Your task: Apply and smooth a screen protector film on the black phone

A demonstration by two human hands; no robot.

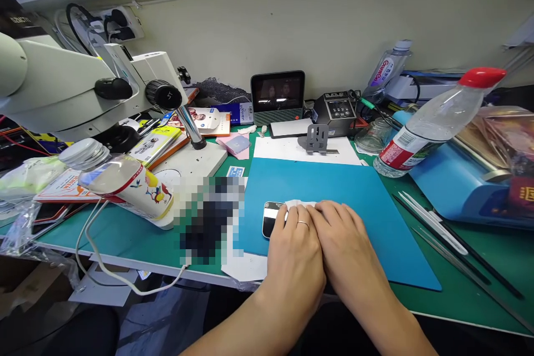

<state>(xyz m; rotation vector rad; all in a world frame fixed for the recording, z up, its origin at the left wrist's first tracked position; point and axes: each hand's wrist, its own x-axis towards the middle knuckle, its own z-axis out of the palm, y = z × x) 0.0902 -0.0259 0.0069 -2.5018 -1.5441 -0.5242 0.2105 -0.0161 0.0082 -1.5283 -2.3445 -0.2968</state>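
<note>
The phone [271,223] lies on the near half of the mat [334,178], mostly hidden by the hands and a white cloth [297,202]. The left hand [298,245] curves over it, fingers together; the right hand [344,239] presses alongside, fingers bunched. Whether either grips cannot be told. Left of the mat stands a microscope [54,72]; beyond it, a screen [278,92].

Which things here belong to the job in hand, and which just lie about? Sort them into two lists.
Likely in the job:
phone-like device, partly under the left hand
white tissue or cloth
blue mat beneath

Apparently just lying about:
red-capped bottle
white-lidded bottle
small screen
</note>
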